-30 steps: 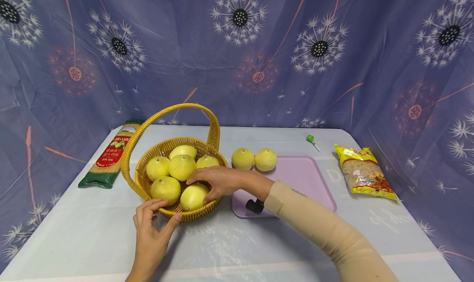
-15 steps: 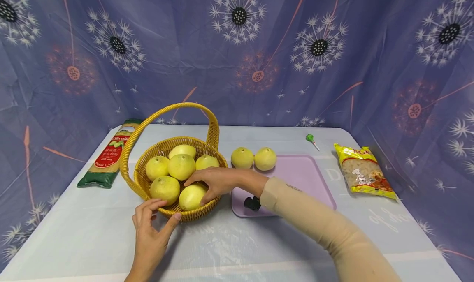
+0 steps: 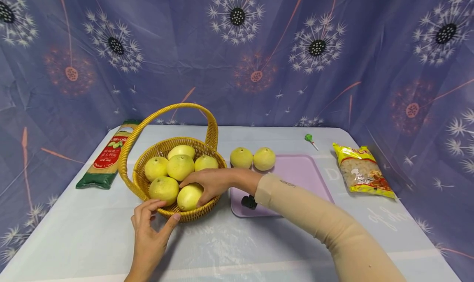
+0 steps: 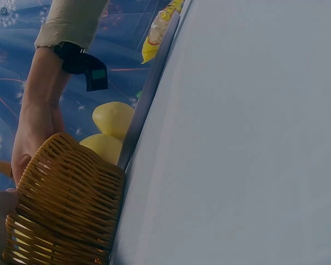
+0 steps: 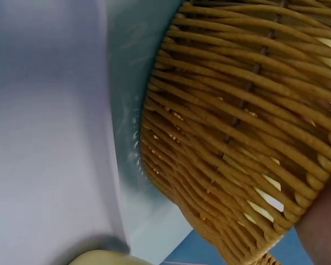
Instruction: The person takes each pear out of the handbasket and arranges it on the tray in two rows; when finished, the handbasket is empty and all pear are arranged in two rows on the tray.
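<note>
A yellow wicker basket [image 3: 211, 210] with a tall arched handle stands left of centre, holding several yellow-green grapefruit [image 3: 180, 167]. My left hand [image 3: 149, 230] grips its front rim, fingertips over the edge and thumb against the outer side. Reaching in from the right, my right hand [image 3: 209, 182] holds the front-right grapefruit [image 3: 189, 197], thumb on its right side and fingers behind it. In the left wrist view, the basket's woven side [image 4: 71, 193] hides most of the fruit. Weave [image 5: 237, 121] fills much of the right wrist view, with a bit of skin at its right edge.
Two more grapefruit [image 3: 264, 158] sit by the back-left corner of a pink tray [image 3: 296, 171]. Beyond it lie a green lollipop [image 3: 309, 138] and a yellow food bag [image 3: 364, 171]. A green-and-red pasta packet [image 3: 107, 156] lies left of the basket. A patterned curtain [image 3: 185, 68] hangs behind.
My right hand has shifted slightly left and the grapefruit in it has moved a little toward its left neighbour. My left hand stays on the rim.
</note>
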`<state>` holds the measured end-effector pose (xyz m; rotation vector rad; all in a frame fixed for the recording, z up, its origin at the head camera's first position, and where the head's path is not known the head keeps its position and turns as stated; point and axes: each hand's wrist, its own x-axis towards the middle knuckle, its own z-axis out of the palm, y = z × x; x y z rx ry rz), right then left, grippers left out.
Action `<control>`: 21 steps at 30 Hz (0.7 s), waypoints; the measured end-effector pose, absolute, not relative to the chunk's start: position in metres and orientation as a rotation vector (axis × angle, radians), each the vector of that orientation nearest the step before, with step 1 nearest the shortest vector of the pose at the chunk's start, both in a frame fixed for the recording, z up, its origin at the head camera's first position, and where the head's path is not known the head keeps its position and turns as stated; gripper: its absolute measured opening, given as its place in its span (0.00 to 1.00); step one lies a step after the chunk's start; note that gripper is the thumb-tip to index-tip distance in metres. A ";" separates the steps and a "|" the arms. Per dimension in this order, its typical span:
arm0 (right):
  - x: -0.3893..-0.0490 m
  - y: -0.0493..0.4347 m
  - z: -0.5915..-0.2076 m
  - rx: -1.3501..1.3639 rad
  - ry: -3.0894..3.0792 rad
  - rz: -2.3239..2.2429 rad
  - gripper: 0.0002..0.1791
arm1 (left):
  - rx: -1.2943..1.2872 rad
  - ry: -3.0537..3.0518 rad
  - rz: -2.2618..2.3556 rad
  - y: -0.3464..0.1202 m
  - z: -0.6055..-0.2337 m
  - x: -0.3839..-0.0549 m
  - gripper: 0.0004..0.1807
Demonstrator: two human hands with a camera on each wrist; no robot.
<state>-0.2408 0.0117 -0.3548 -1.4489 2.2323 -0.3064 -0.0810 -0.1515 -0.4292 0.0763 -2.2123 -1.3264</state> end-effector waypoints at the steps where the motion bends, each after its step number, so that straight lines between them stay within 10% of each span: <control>1: -0.240 0.011 -0.355 -1.447 2.230 -0.305 0.38 | 0.074 -2.211 -1.327 -0.152 -0.429 -0.081 0.25; 21: -0.239 0.007 -0.357 -1.440 2.253 -0.283 0.39 | 0.059 -2.203 -1.325 -0.152 -0.430 -0.081 0.25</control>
